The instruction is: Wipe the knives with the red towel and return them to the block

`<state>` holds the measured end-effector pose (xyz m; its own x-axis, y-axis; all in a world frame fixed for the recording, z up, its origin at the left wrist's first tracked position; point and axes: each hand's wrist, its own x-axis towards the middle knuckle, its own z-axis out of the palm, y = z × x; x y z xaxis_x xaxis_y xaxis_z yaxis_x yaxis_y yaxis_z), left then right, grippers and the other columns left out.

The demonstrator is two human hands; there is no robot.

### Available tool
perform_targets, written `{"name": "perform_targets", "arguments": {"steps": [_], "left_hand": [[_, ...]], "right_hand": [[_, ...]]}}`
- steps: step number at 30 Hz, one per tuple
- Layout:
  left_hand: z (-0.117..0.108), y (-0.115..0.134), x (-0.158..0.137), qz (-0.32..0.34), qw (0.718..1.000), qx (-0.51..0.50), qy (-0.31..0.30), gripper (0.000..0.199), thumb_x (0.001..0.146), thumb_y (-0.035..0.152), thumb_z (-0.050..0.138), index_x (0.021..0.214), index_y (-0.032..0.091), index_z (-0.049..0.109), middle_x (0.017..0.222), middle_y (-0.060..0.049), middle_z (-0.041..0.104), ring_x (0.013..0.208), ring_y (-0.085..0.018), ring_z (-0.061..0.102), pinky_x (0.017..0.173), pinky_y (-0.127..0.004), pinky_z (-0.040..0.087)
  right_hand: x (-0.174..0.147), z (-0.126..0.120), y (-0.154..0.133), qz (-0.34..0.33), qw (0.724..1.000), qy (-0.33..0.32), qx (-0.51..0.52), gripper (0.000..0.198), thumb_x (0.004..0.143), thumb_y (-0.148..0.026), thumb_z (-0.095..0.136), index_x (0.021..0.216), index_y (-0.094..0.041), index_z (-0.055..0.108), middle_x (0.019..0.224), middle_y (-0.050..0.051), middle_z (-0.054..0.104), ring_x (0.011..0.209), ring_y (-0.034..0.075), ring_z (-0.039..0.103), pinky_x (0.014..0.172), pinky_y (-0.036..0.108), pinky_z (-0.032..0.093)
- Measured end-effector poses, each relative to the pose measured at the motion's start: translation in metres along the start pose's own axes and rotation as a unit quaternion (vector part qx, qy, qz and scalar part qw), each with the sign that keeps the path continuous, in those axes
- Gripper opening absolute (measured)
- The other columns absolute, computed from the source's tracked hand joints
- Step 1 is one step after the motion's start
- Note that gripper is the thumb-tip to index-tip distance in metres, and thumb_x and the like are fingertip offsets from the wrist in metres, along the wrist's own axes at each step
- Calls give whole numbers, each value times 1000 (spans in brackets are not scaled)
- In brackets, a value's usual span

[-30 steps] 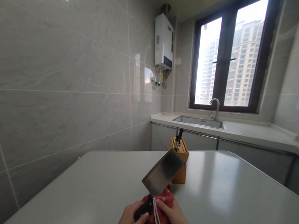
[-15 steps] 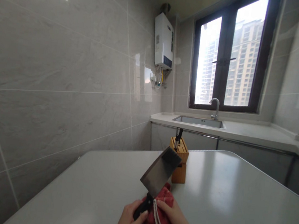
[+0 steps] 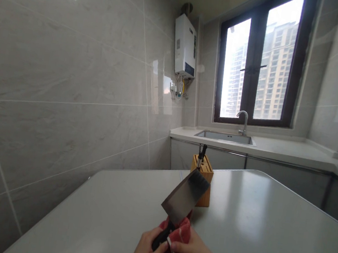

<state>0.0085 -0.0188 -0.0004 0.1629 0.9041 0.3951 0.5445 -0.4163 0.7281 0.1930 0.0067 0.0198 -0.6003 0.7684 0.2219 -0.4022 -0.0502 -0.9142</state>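
A cleaver (image 3: 185, 196) with a broad steel blade and black handle is raised over the table, its blade tilted up and to the right. My left hand (image 3: 148, 247) is closed around the black handle. In my right hand (image 3: 192, 248) is a red cloth (image 3: 181, 230) with white stripes, bunched against the base of the blade and beside the handle. Part of the cloth hangs below, between both hands. Behind the blade stands a wooden knife block (image 3: 207, 175), partly hidden, with a black-handled tool (image 3: 202, 153) in one slot.
The pale table (image 3: 100, 208) spreads to both sides of my hands, its left edge near a tiled wall (image 3: 71, 69). Beyond it runs a white counter (image 3: 286, 148) with a sink (image 3: 226, 137) and a tap (image 3: 245, 123) under a window. A water heater (image 3: 185, 46) hangs on the wall.
The cleaver's blade has shifted slightly right and down and leans further right. My right hand and the cloth have moved a little left and down, closer to the handle.
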Motion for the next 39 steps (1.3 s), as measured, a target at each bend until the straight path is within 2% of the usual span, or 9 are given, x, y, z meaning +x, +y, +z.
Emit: {"name": "perform_targets", "arguments": {"steps": [3,8,14,18,22,27,30,33,39], "left_hand": [[3,-9,-3,3,1000,0,27,40,77,46,60,105,18,68,100,-10,71,92,-25,63,85,-32,50],[5,-20,-7,-4,998,40,51,35,77,36,59,104,16,69,102,-12,70,94,-27,63,85,-35,50],[-1,-2,-4,46,999,25,-4,26,77,20,52,96,17,70,92,-6,72,83,-21,64,78,-27,51],[-1,1,-2,49,998,17,-19,28,80,26,52,102,19,67,100,-6,71,90,-21,63,82,-27,51],[3,-9,-4,15,999,19,-36,37,83,39,52,115,21,62,116,-8,65,104,-24,59,92,-33,47],[7,-21,-6,1,998,25,-55,48,83,47,51,121,18,58,122,-12,61,110,-27,56,97,-38,44],[7,-17,-5,4,998,36,-48,47,82,45,53,120,17,58,119,-13,62,109,-28,57,95,-39,45],[3,-4,-2,29,997,26,-61,37,84,38,51,114,19,61,113,-9,66,102,-25,60,90,-33,47],[-7,15,1,33,997,19,-67,25,84,31,51,97,15,65,88,-5,69,79,-19,61,75,-25,48]], "right_hand": [[1,0,-2,0,1000,-1,-25,55,61,-34,78,109,-19,55,108,9,66,104,28,60,94,41,43],[4,-4,8,8,997,61,-50,48,64,-39,76,103,-19,58,101,7,69,98,26,62,91,39,45],[6,-9,17,-2,996,61,-70,45,65,-39,75,101,-17,58,99,8,69,95,25,63,88,39,46],[6,-10,20,-1,993,95,-77,50,65,-40,75,105,-18,56,105,9,68,100,26,61,91,39,45],[6,-8,19,5,990,120,-72,47,66,-41,74,104,-18,58,103,9,69,100,27,61,92,39,44],[4,-3,12,6,989,139,-56,46,63,-42,75,98,-16,60,97,10,70,95,29,63,90,42,45],[2,-1,11,11,985,166,-37,49,61,-43,77,98,-16,60,98,10,70,94,29,63,89,42,45],[2,-2,13,-3,983,181,-27,51,61,-43,77,100,-17,59,99,9,70,96,29,63,91,43,44],[4,-7,16,-3,977,209,-40,41,67,-45,72,93,-16,61,92,8,70,90,27,63,88,42,46]]}}
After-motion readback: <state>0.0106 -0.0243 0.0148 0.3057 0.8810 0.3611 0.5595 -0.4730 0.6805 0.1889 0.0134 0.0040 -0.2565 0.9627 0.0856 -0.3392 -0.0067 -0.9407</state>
